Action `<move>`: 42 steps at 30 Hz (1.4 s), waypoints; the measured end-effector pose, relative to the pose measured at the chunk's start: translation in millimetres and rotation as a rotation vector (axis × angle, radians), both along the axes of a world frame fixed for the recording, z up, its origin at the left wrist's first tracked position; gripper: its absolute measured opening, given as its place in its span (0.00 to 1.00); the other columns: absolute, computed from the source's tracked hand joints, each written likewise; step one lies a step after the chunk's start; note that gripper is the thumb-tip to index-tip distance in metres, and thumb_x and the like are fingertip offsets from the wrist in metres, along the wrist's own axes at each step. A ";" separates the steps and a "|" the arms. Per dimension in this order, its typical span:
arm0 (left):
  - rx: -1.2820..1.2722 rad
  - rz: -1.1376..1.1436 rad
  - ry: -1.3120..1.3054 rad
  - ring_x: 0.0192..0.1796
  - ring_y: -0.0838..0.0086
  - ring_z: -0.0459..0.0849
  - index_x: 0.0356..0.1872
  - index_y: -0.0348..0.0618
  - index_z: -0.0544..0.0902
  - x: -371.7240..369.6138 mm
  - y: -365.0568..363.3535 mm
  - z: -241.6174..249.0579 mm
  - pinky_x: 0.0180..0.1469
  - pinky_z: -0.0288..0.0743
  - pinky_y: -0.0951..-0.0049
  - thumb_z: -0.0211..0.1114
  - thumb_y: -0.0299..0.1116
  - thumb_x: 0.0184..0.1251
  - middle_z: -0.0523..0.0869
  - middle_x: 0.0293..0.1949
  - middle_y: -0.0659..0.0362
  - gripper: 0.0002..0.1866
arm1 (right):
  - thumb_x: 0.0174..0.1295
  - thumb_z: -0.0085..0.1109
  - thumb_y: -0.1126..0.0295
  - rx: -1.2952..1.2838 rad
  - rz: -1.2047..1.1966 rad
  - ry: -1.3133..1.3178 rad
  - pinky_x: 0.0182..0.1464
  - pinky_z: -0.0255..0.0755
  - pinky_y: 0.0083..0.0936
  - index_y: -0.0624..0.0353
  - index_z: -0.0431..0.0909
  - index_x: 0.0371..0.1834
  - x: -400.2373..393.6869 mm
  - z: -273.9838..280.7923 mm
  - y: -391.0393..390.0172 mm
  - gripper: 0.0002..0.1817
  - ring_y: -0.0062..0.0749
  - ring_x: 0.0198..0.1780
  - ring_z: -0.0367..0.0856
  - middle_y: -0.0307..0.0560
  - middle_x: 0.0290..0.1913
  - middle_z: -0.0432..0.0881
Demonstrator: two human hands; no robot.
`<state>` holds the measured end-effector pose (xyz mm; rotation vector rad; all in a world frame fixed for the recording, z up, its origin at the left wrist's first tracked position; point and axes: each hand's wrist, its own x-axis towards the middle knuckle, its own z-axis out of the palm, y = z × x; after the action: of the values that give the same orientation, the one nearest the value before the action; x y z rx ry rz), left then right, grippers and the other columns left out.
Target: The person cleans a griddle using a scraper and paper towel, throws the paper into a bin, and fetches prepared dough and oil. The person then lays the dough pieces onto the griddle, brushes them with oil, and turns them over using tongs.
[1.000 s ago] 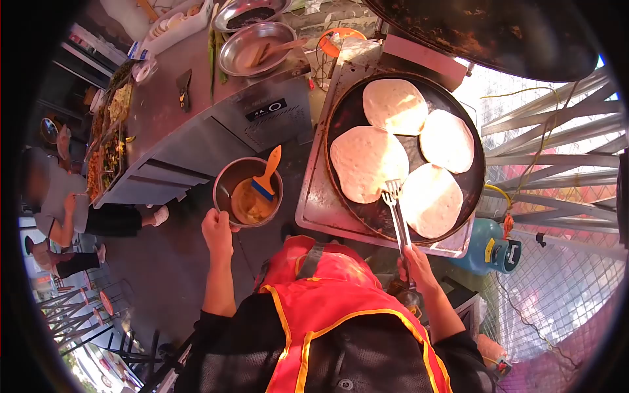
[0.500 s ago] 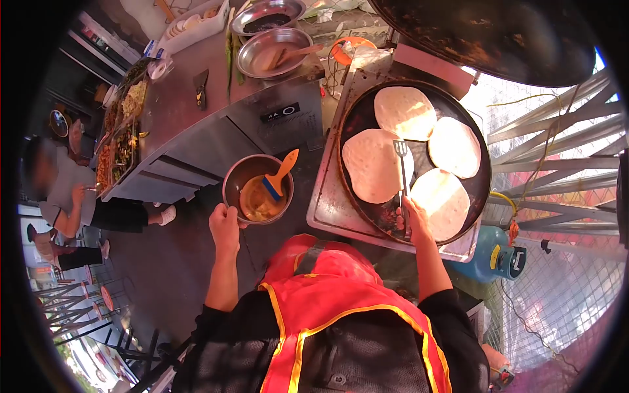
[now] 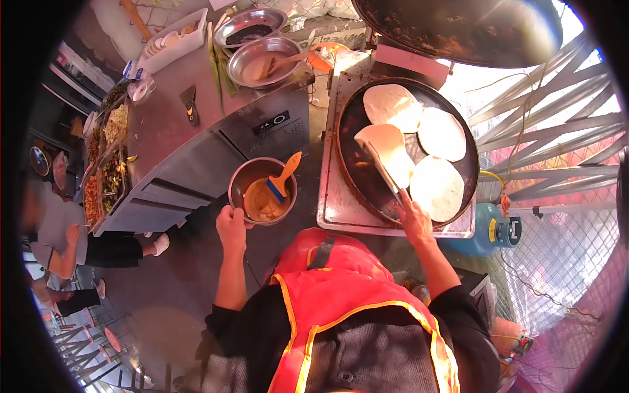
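Observation:
My left hand (image 3: 232, 228) is closed on the near rim or handle of a metal pot (image 3: 237, 175); its exact grip is partly hidden. Yellowish liquid (image 3: 261, 202) lies in the pot, and a brush (image 3: 284, 172) with an orange handle and blue band leans in it. My right hand (image 3: 415, 217) grips a spatula (image 3: 396, 186) over a large round black pan (image 3: 352, 121). The spatula's head is hidden by a pale flatbread (image 3: 388, 145), whose left side is raised and bent. Three more flatbreads lie flat: one at the back (image 3: 391, 105), one right (image 3: 442, 134), one in front (image 3: 438, 188).
The pan's dark lid (image 3: 465, 33) stands raised behind. A steel counter (image 3: 167, 131) at left carries metal bowls (image 3: 237, 69), a scraper (image 3: 190, 108) and food trays (image 3: 113, 177). A blue-green gas cylinder (image 3: 481, 229) stands right. Another person (image 3: 62, 223) is at far left.
The left flatbread lay flat with the spatula over its right edge; now its left side is lifted and folded up by the spatula. The pot stays in my left hand.

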<state>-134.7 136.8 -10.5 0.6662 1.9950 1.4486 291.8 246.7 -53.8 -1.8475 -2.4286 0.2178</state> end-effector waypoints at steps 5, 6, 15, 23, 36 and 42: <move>-0.027 0.011 0.009 0.18 0.77 0.78 0.18 0.40 0.65 -5.2 -5.9 4.7 0.20 0.74 0.75 0.53 0.25 0.59 0.73 0.16 0.60 0.11 | 0.58 0.61 0.60 -0.102 0.019 0.012 0.37 0.76 0.42 0.44 0.58 0.70 -7.6 24.8 -47.7 0.36 0.49 0.38 0.81 0.53 0.38 0.76; -0.023 0.011 0.007 0.18 0.77 0.78 0.18 0.40 0.65 -6.6 -6.7 3.3 0.20 0.74 0.75 0.53 0.24 0.59 0.73 0.16 0.60 0.11 | 0.58 0.62 0.60 -0.136 0.012 0.012 0.37 0.76 0.42 0.45 0.58 0.70 -4.5 43.4 -58.3 0.36 0.49 0.38 0.81 0.53 0.38 0.76; -0.030 -0.001 -0.014 0.18 0.77 0.78 0.18 0.40 0.65 -4.2 -7.2 -4.8 0.20 0.74 0.76 0.53 0.24 0.59 0.73 0.16 0.60 0.11 | 0.68 0.51 0.59 -0.777 -0.637 1.120 0.15 0.60 0.16 0.56 0.74 0.52 72.2 90.1 -53.6 0.16 0.17 0.15 0.67 0.36 0.22 0.72; -0.039 0.063 -0.012 0.17 0.77 0.75 0.18 0.41 0.65 18.7 -3.3 10.3 0.20 0.71 0.77 0.53 0.24 0.60 0.72 0.16 0.61 0.11 | 0.67 0.51 0.55 -0.848 -0.738 1.269 0.17 0.67 0.21 0.58 0.71 0.37 82.0 18.9 81.7 0.16 0.24 0.17 0.71 0.44 0.23 0.75; -0.189 0.292 0.035 0.16 0.79 0.73 0.18 0.42 0.64 55.6 -24.8 31.0 0.19 0.71 0.78 0.53 0.24 0.59 0.70 0.16 0.62 0.11 | 0.63 0.58 0.57 -0.668 -0.618 1.620 0.15 0.66 0.20 0.55 0.71 0.38 10.6 -59.1 250.5 0.14 0.25 0.17 0.71 0.45 0.24 0.74; -0.183 0.312 -0.005 0.16 0.78 0.73 0.18 0.41 0.64 62.7 -20.7 32.1 0.19 0.71 0.77 0.53 0.25 0.59 0.70 0.17 0.62 0.11 | 0.65 0.55 0.62 -0.177 -0.314 1.129 0.18 0.67 0.21 0.56 0.74 0.59 15.1 -1.1 243.0 0.20 0.22 0.16 0.71 0.38 0.20 0.74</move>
<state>-72.0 116.1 21.5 0.2811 2.2694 1.4109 306.9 489.7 -54.8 -1.4646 -1.3581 1.1051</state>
